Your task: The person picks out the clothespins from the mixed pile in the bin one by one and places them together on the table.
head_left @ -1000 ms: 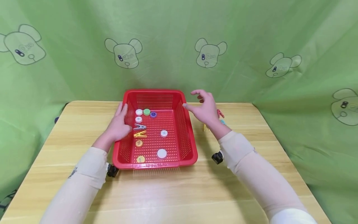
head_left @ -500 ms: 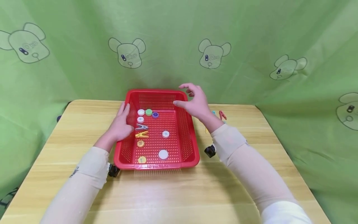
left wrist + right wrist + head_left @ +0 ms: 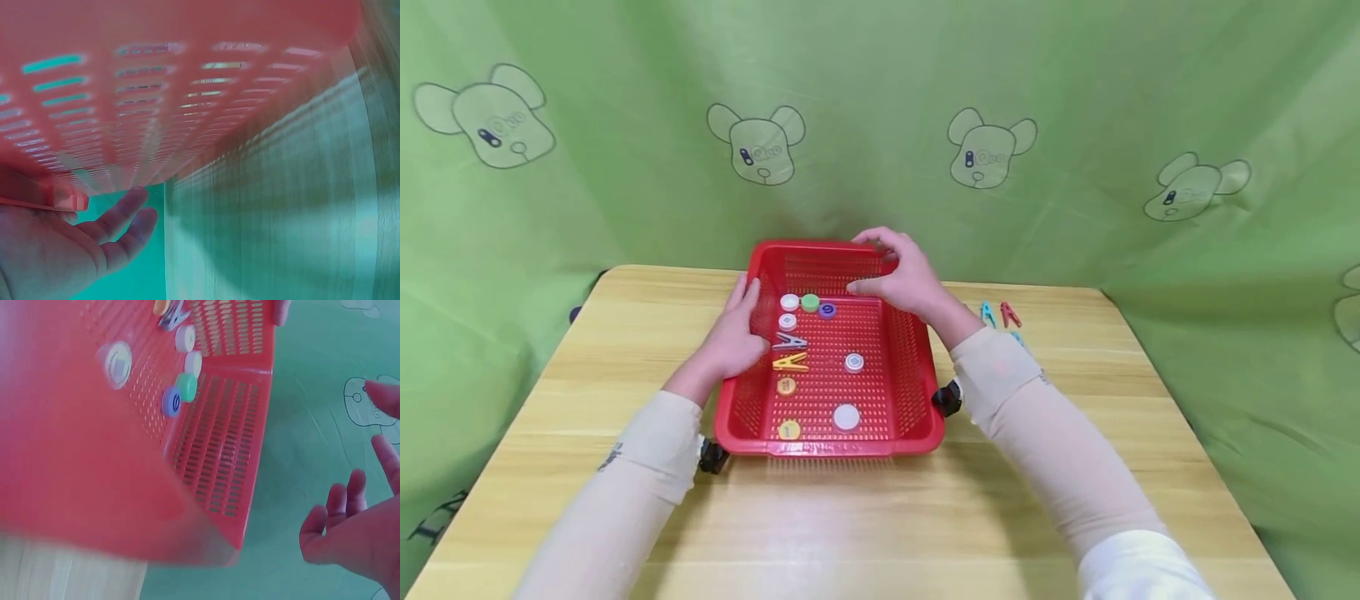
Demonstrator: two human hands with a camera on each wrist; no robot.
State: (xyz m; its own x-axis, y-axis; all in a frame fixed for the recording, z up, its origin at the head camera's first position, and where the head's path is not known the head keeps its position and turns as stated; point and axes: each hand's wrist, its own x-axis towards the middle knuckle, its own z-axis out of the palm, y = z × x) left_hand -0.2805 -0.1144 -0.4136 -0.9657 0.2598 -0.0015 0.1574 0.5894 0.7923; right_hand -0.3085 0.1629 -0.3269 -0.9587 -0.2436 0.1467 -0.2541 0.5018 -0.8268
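A red plastic basket [image 3: 832, 447] stands on the table, holding several bottle caps and two clothespins. My left hand [image 3: 730, 337] grips its left side, thumb over the rim on the inside and fingers along the outer wall. In the left wrist view, two fingers [image 3: 131, 225] show outside the slotted wall. My right hand [image 3: 906, 279] hovers near the back right corner, thumb spread from half-bent fingers, with nothing in it. Along the basket's left lie a grey clothespin [image 3: 790, 341], a yellow clothespin [image 3: 790, 361], and white, green [image 3: 810, 302], purple [image 3: 827, 310], orange and yellow caps.
Two white caps, one ringed [image 3: 853, 362] and one plain [image 3: 846, 417], lie towards the basket's right. Right of the basket, a blue clothespin [image 3: 988, 314], a red clothespin [image 3: 1011, 314] and another blue piece lie on the wooden table [image 3: 1060, 392]. A green curtain [image 3: 872, 200] hangs behind.
My right hand has moved left, from beside the basket to its back right corner, baring the clothespins on the table. The left hand keeps its place on the basket.
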